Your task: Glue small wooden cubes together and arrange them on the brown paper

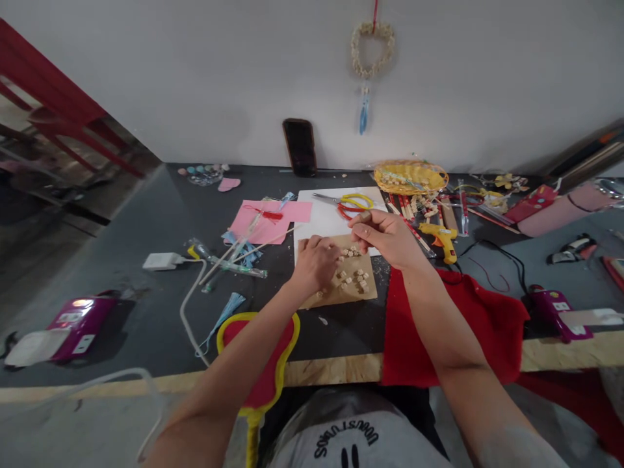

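My left hand [316, 261] rests knuckles-up on a brown cardboard piece [368, 291], its fingers curled over several small pale wooden cubes [359, 277] scattered there. My right hand [385, 235] hovers just above the card's far edge, thumb and fingers pinched together; something small may be between them, but I cannot tell. A white sheet [322, 218] lies under the card's far side, with yellow-and-red scissors [348, 202] on it.
A red cloth [478, 318] lies under my right forearm. A yellow glue gun [441, 239] and craft sticks sit to the right, pink paper [266, 224] and skewers to the left, a red heart-shaped paddle [263, 383] near the front edge, a phone [299, 146] against the wall.
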The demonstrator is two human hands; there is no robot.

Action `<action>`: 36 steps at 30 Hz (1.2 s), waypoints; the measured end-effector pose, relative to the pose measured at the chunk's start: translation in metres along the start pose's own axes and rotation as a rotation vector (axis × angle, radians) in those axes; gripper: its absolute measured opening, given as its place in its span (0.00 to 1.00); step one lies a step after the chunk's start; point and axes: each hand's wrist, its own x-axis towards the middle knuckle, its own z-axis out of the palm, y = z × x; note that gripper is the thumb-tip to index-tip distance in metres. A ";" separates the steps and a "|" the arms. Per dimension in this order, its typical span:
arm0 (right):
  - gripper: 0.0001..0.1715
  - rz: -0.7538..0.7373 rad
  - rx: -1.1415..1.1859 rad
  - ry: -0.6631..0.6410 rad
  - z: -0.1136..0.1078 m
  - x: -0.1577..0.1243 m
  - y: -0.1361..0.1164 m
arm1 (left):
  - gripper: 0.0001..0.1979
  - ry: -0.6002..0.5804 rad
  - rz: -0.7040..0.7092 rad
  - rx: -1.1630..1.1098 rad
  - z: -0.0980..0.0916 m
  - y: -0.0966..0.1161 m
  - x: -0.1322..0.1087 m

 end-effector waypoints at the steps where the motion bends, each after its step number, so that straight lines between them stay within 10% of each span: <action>1: 0.14 0.000 0.001 -0.003 0.000 0.000 -0.001 | 0.09 -0.012 -0.002 0.019 0.003 0.002 0.002; 7: 0.13 0.003 0.012 -0.013 -0.003 0.001 0.002 | 0.09 0.046 -0.025 -0.118 0.002 -0.001 0.005; 18: 0.08 0.097 -0.140 -0.023 0.002 0.009 0.023 | 0.18 0.178 -0.268 -1.286 -0.021 -0.007 -0.012; 36: 0.06 0.187 -0.196 -0.109 0.013 0.009 0.034 | 0.18 0.386 -0.231 -0.697 -0.035 0.000 -0.018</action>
